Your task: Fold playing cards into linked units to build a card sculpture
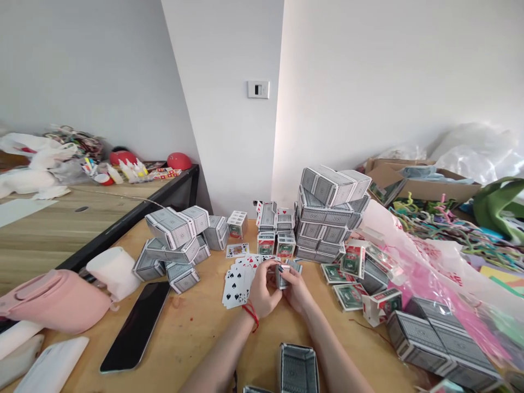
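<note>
Both hands are meeting over the middle of the desk (196,333). The left hand (262,295) and right hand (298,292) are each pinching one small folded card piece (283,275) between thumb and fingertips, holding it just above the wood, seemingly so that both thumbs can work its edges at once.

At the far left a pink pouch (57,305) and a dark phone (137,325) are lying flat, pushed aside and well apart from the hands. Next, a heap of card blocks (174,243) is leaning loosely together. A fan of playing cards (237,281) is lying face up, just beside the left hand and probably kept there for easy reach.

Nearest the person, an open card tray (298,368) is sitting between the forearms. Behind the right hand a tall stack of card blocks (327,213) is standing against the wall, likely for support. Red-and-green card packs (356,273) are lying scattered beside it, and a pink plastic bag (426,278) is sprawling further right.
</note>
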`<state>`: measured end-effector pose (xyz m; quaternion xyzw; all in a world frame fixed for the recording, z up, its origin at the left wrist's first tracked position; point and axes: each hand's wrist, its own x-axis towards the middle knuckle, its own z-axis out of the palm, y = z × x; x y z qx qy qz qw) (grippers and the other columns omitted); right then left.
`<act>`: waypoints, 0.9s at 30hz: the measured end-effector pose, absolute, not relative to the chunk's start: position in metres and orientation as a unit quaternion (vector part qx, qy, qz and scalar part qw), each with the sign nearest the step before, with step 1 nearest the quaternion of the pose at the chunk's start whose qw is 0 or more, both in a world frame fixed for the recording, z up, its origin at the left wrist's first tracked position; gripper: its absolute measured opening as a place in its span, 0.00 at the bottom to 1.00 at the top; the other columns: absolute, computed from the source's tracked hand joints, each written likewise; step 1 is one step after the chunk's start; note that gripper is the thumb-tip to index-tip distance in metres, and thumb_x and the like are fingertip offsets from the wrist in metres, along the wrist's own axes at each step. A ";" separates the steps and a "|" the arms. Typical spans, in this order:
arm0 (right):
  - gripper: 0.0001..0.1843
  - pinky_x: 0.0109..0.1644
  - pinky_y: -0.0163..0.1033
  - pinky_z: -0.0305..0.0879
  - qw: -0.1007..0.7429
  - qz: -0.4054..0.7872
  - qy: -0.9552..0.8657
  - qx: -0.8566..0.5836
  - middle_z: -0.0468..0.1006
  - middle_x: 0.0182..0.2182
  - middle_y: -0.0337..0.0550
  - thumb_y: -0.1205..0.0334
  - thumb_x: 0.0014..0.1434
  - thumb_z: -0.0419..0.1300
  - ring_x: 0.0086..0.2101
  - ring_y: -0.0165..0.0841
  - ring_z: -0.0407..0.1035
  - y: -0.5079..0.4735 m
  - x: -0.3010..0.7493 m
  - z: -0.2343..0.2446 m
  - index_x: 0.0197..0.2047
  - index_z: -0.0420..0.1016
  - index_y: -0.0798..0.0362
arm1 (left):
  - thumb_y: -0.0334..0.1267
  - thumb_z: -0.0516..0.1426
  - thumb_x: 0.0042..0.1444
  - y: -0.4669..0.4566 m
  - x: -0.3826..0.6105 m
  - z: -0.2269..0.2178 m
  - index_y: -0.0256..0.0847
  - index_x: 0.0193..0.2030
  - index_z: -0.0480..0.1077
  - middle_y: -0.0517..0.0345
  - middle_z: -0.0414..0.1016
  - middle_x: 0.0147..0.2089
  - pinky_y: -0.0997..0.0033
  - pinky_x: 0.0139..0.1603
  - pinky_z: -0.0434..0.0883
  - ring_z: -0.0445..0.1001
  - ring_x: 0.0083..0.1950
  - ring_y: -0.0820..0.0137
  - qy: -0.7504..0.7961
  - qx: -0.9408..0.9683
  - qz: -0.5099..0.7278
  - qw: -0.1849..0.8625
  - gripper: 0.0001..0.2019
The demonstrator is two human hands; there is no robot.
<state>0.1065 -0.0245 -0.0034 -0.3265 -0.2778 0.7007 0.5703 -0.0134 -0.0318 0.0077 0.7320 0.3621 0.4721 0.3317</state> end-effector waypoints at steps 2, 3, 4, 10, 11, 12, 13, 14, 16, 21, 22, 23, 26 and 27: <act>0.18 0.41 0.41 0.62 0.564 0.694 -0.292 -0.340 0.75 0.32 0.43 0.58 0.42 0.66 0.32 0.34 0.68 -0.024 0.106 -0.005 0.38 0.72 0.53 | 0.22 0.51 0.40 -0.031 -0.013 0.008 0.42 0.54 0.54 0.50 0.61 0.54 0.60 0.55 0.61 0.61 0.56 0.64 0.370 0.738 0.466 0.317 0.31; 0.18 0.41 0.41 0.62 0.562 0.688 -0.299 -0.348 0.75 0.32 0.42 0.58 0.42 0.66 0.32 0.34 0.68 -0.024 0.106 -0.007 0.38 0.72 0.53 | 0.22 0.51 0.39 -0.031 -0.013 0.008 0.42 0.53 0.55 0.51 0.61 0.53 0.59 0.56 0.60 0.60 0.56 0.63 0.373 0.745 0.462 0.304 0.30; 0.18 0.41 0.41 0.62 0.560 0.683 -0.307 -0.355 0.75 0.32 0.42 0.58 0.41 0.66 0.32 0.34 0.68 -0.024 0.106 -0.008 0.38 0.72 0.53 | 0.22 0.52 0.38 -0.030 -0.013 0.008 0.42 0.51 0.57 0.51 0.61 0.53 0.59 0.57 0.59 0.59 0.56 0.63 0.374 0.751 0.458 0.293 0.29; 0.19 0.37 0.37 0.61 0.530 0.662 -0.359 -0.391 0.74 0.28 0.41 0.56 0.40 0.67 0.31 0.33 0.67 -0.023 0.106 -0.011 0.36 0.72 0.56 | 0.23 0.52 0.42 -0.026 -0.011 -0.001 0.41 0.46 0.57 0.50 0.61 0.47 0.56 0.51 0.61 0.61 0.50 0.62 0.365 0.763 0.467 0.258 0.21; 0.19 0.36 0.36 0.61 0.523 0.659 -0.369 -0.394 0.74 0.28 0.41 0.56 0.40 0.67 0.30 0.33 0.66 -0.023 0.106 -0.012 0.34 0.71 0.56 | 0.23 0.52 0.43 -0.026 -0.010 -0.005 0.41 0.45 0.56 0.49 0.60 0.47 0.56 0.50 0.62 0.61 0.50 0.62 0.363 0.763 0.471 0.252 0.21; 0.19 0.35 0.36 0.61 0.518 0.657 -0.379 -0.395 0.73 0.27 0.41 0.56 0.40 0.67 0.30 0.32 0.66 -0.023 0.106 -0.012 0.34 0.71 0.57 | 0.23 0.51 0.43 -0.025 -0.010 -0.008 0.40 0.45 0.56 0.49 0.60 0.47 0.56 0.50 0.62 0.61 0.50 0.63 0.364 0.764 0.473 0.246 0.20; 0.19 0.35 0.36 0.60 0.514 0.656 -0.389 -0.393 0.73 0.27 0.41 0.56 0.40 0.67 0.30 0.32 0.66 -0.023 0.106 -0.011 0.34 0.71 0.57 | 0.22 0.51 0.44 -0.025 -0.009 -0.011 0.40 0.44 0.56 0.49 0.59 0.47 0.56 0.50 0.62 0.61 0.50 0.63 0.368 0.763 0.474 0.239 0.19; 0.19 0.35 0.36 0.60 0.512 0.653 -0.398 -0.391 0.74 0.28 0.41 0.56 0.40 0.67 0.30 0.32 0.66 -0.023 0.106 -0.011 0.35 0.71 0.57 | 0.22 0.51 0.44 -0.024 -0.009 -0.014 0.40 0.44 0.55 0.49 0.59 0.47 0.56 0.50 0.62 0.60 0.50 0.63 0.373 0.763 0.474 0.233 0.19; 0.20 0.37 0.36 0.61 0.516 0.641 -0.408 -0.395 0.74 0.29 0.41 0.57 0.41 0.67 0.31 0.33 0.66 -0.024 0.106 -0.011 0.37 0.71 0.56 | 0.23 0.51 0.45 -0.023 -0.008 -0.017 0.40 0.42 0.55 0.49 0.58 0.46 0.56 0.49 0.62 0.60 0.49 0.63 0.379 0.762 0.474 0.225 0.17; 0.21 0.40 0.38 0.62 0.529 0.644 -0.389 -0.393 0.75 0.30 0.42 0.57 0.40 0.66 0.33 0.35 0.68 -0.024 0.105 -0.011 0.39 0.72 0.56 | 0.24 0.53 0.42 -0.026 -0.008 -0.014 0.40 0.44 0.55 0.49 0.55 0.48 0.56 0.51 0.61 0.58 0.52 0.62 0.380 0.765 0.462 0.239 0.20; 0.21 0.39 0.38 0.62 0.536 0.640 -0.383 -0.396 0.75 0.30 0.42 0.57 0.40 0.67 0.33 0.35 0.68 -0.024 0.104 -0.012 0.38 0.72 0.55 | 0.24 0.53 0.41 -0.027 -0.009 -0.011 0.39 0.46 0.56 0.48 0.54 0.49 0.55 0.52 0.61 0.57 0.53 0.61 0.375 0.769 0.455 0.248 0.22; 0.20 0.39 0.38 0.63 0.544 0.630 -0.378 -0.404 0.75 0.30 0.42 0.57 0.40 0.67 0.32 0.35 0.68 -0.024 0.104 -0.013 0.37 0.72 0.55 | 0.23 0.53 0.39 -0.028 -0.010 -0.008 0.39 0.48 0.55 0.48 0.53 0.51 0.55 0.54 0.59 0.56 0.55 0.60 0.369 0.774 0.447 0.256 0.25; 0.21 0.37 0.39 0.64 0.577 0.582 -0.365 -0.443 0.75 0.30 0.43 0.56 0.39 0.67 0.31 0.35 0.68 -0.024 0.104 -0.014 0.37 0.72 0.56 | 0.22 0.52 0.35 -0.031 -0.012 0.000 0.40 0.53 0.55 0.48 0.52 0.55 0.52 0.59 0.53 0.53 0.58 0.58 0.353 0.778 0.442 0.274 0.33; 0.22 0.37 0.39 0.64 0.587 0.563 -0.365 -0.453 0.75 0.32 0.44 0.55 0.39 0.66 0.32 0.35 0.68 -0.023 0.104 -0.014 0.38 0.71 0.55 | 0.22 0.51 0.35 -0.031 -0.013 0.002 0.40 0.54 0.55 0.48 0.52 0.55 0.52 0.59 0.52 0.52 0.58 0.58 0.352 0.770 0.454 0.279 0.33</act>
